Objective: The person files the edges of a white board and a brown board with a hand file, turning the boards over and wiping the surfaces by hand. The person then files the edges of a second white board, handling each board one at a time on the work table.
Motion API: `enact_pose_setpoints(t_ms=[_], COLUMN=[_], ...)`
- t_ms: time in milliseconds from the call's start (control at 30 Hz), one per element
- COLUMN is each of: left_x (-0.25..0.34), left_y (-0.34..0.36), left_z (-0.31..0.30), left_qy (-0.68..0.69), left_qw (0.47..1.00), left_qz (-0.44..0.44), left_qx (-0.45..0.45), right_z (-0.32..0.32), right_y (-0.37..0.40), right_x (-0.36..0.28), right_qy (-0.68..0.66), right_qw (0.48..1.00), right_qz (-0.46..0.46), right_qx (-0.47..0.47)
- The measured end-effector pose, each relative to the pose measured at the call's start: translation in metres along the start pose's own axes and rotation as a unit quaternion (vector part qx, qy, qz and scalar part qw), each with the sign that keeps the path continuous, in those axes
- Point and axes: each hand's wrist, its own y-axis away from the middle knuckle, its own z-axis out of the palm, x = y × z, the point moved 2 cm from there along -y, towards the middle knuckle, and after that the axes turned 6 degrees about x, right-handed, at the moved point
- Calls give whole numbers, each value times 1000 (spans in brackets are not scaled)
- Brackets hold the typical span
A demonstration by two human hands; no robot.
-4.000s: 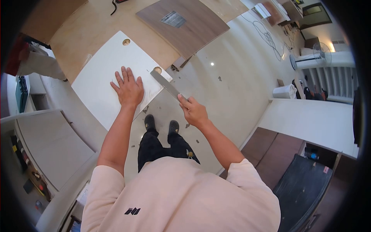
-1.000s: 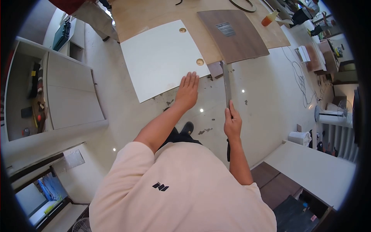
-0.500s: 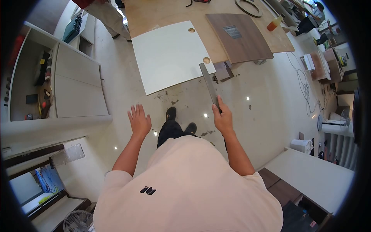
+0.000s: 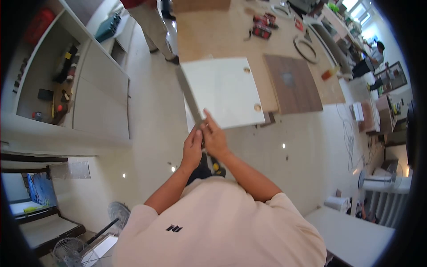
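Note:
A long flat metal file (image 4: pixel 188 95) slants up and left from my hands, its blade over the left side of a white panel (image 4: pixel 222 89). My right hand (image 4: pixel 216 141) is closed round the handle end, index finger stretched forward. My left hand (image 4: pixel 192 152) is against the same end from the left, its fingers closed together on it; the handle itself is mostly hidden. The white panel lies on the wooden worktable (image 4: pixel 213 35) and sticks out over its near edge. Two round cut-outs show along the panel's right side.
Right of the white panel lies a brown wood-grain panel (image 4: pixel 293 84). Farther back are red power tools (image 4: pixel 262 27), a dark ring (image 4: pixel 306 49) and an orange bottle (image 4: pixel 330 73). A person (image 4: pixel 153 31) stands beyond the table's left side. Open shelving (image 4: pixel 49 84) stands left; cables lie right.
My right hand has swung left with the file, from the panel's right corner to its left side. My left hand has come in from the left and closed on the handle end.

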Motion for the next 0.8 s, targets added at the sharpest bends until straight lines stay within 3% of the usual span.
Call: enact_pose_setpoints(t_ms=[133,200,300,433,500,600,800], left_x=[13,22,-15,-52,-56,-74,-98], left_y=[-23,-23,-38,-12,16,45,86], left_z=[-43,-72,-145,-207,-216,-208,-140], left_qy=[36,4,-91,-177,-193,-192,-119], left_qw=[987,974,941,890,879,854,833], left_qz=[90,-16,-18,-10,-31,-41,-74], left_qx=[131,226,327,421,436,481,536], right_z=[41,49,45,37,38,39,1], right_y=[-24,-42,-60,-75,-75,-69,-71], right_x=[-3,-7,16,52,56,60,80], right_qy=[111,154,379,420,427,431,426], right_qw=[969,925,826,791,766,749,742], right_qz=[-119,-231,-317,-321,-327,-369,-358], right_qx=[-184,-259,-271,-309,-351,-342,-373])
